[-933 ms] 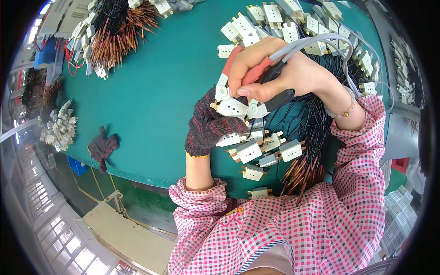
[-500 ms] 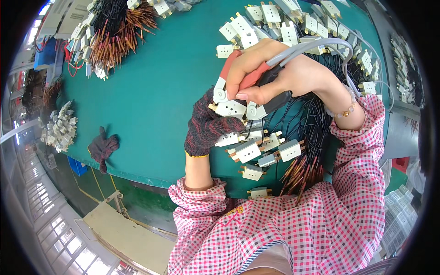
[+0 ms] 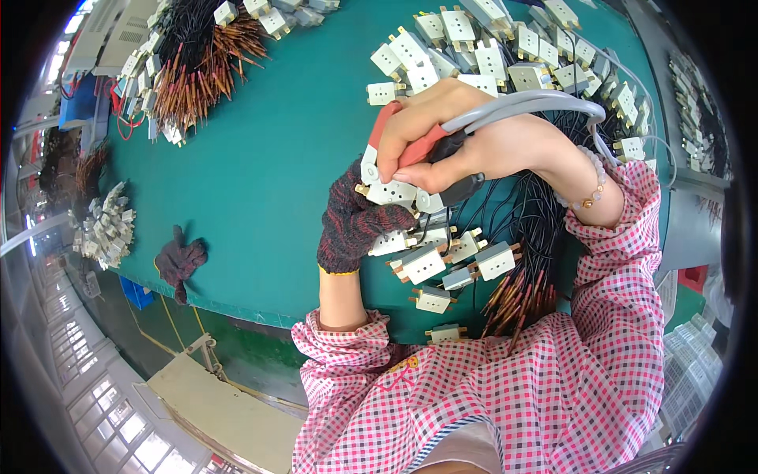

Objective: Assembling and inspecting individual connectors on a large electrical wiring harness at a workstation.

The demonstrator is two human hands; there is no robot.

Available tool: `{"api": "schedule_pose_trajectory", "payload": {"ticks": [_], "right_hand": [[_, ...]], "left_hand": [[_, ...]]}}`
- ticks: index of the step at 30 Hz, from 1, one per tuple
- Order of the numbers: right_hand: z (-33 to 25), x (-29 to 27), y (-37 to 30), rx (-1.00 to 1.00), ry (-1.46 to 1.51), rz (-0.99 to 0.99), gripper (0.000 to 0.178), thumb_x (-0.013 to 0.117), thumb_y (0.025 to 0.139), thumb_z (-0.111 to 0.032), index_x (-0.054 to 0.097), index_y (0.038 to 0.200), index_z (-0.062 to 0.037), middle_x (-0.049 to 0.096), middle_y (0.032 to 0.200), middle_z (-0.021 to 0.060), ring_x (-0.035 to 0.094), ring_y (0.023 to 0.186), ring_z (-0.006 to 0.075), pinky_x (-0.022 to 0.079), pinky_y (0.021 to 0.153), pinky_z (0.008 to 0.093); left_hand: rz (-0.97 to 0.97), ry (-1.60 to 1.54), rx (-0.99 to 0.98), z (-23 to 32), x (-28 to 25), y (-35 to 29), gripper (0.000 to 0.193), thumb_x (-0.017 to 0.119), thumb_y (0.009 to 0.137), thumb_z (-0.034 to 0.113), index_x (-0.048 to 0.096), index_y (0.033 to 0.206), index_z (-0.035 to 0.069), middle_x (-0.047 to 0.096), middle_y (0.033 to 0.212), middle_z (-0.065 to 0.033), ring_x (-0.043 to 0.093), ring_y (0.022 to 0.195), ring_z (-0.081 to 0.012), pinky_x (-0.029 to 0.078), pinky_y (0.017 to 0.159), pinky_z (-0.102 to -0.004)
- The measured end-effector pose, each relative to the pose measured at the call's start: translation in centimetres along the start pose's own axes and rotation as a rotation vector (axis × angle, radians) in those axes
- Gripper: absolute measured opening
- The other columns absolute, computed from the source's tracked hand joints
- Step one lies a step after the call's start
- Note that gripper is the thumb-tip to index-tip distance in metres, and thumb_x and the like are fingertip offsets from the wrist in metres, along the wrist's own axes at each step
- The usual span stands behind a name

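Note:
My left hand point(image 3: 347, 227), in a dark knitted glove with red flecks, is closed around a white box-shaped electrical part point(image 3: 392, 192) with holes in its face and a brass tab. My bare right hand point(image 3: 474, 146) grips a pair of test clips, one with red handles point(image 3: 420, 148) and one with black handles point(image 3: 464, 189). Their pale jaws sit at the two ends of the part; the exact contact is hidden. Grey cables point(image 3: 545, 101) run from the clips over my right wrist. Several similar white parts point(image 3: 422, 263) lie just right of my left hand.
A large heap of white parts point(image 3: 489, 59) covers the far right of the green table point(image 3: 260, 158). Black wires with copper-coloured ends point(image 3: 521, 300) lie beside my right forearm. Another wire bundle point(image 3: 197, 79) is at far left. A loose glove point(image 3: 181, 263) rests near the left edge.
My right hand and the clips have shifted slightly left and down. My left hand stays closed on the same white part.

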State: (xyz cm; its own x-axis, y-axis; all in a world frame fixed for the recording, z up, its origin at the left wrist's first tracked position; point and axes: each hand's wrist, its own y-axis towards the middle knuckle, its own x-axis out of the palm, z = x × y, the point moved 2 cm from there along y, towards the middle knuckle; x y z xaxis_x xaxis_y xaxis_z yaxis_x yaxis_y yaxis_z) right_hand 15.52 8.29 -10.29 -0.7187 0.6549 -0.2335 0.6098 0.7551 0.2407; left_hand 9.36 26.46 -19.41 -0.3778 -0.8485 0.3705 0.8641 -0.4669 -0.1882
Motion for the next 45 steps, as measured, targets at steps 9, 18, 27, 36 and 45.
{"api": "schedule_pose_trajectory", "payload": {"ticks": [9,18,27,36,45], "right_hand": [[0.8,-0.8,0.2,-0.011,-0.007,0.008,0.012,0.066,0.077,-0.011,0.064,0.084,-0.0016,0.063,0.076,0.0040,0.058,0.071,0.0105,0.047,0.066,0.0246],[0.4,0.0,0.1,0.039,0.089,0.008,0.011,0.067,0.076,-0.007,0.065,0.085,0.0002,0.062,0.083,0.0064,0.055,0.073,0.0116,0.045,0.064,0.0244],[0.9,-0.9,-0.3,-0.081,0.089,0.023,0.013,0.067,0.080,-0.011,0.066,0.089,-0.0012,0.064,0.082,0.0030,0.060,0.072,0.0079,0.047,0.065,0.0209],[0.1,-0.7,0.0,0.009,0.118,0.042,0.016,0.069,0.077,-0.015,0.067,0.084,-0.0013,0.064,0.082,0.0073,0.060,0.070,0.0137,0.048,0.063,0.0250],[0.0,-0.9,-0.2,-0.057,0.039,0.116,0.016,0.069,0.077,-0.017,0.067,0.082,-0.0018,0.064,0.075,0.0062,0.059,0.066,0.0146,0.046,0.059,0.0254]], "left_hand": [[0.044,-0.012,0.016,-1.1,-0.1,0.4,0.052,0.075,0.068,0.009,0.055,0.116,0.004,0.062,0.103,-0.0056,0.060,0.092,-0.0160,0.050,0.077,-0.0290],[0.174,-0.064,0.092,-2.7,-1.3,-0.1,0.051,0.073,0.073,0.016,0.053,0.119,0.005,0.061,0.103,-0.0049,0.059,0.090,-0.0147,0.048,0.075,-0.0271],[0.167,-0.030,0.087,-1.1,0.4,0.1,0.059,0.072,0.076,0.019,0.047,0.127,0.005,0.059,0.112,-0.0065,0.057,0.101,-0.0171,0.047,0.085,-0.0302],[0.133,-0.093,0.135,-1.5,0.1,0.1,0.059,0.071,0.075,0.011,0.047,0.128,0.005,0.059,0.113,-0.0067,0.057,0.103,-0.0178,0.047,0.087,-0.0308],[0.117,-0.157,0.067,0.0,0.8,-0.3,0.059,0.070,0.074,0.011,0.047,0.129,0.007,0.059,0.116,-0.0087,0.058,0.104,-0.0194,0.050,0.083,-0.0310]]}}
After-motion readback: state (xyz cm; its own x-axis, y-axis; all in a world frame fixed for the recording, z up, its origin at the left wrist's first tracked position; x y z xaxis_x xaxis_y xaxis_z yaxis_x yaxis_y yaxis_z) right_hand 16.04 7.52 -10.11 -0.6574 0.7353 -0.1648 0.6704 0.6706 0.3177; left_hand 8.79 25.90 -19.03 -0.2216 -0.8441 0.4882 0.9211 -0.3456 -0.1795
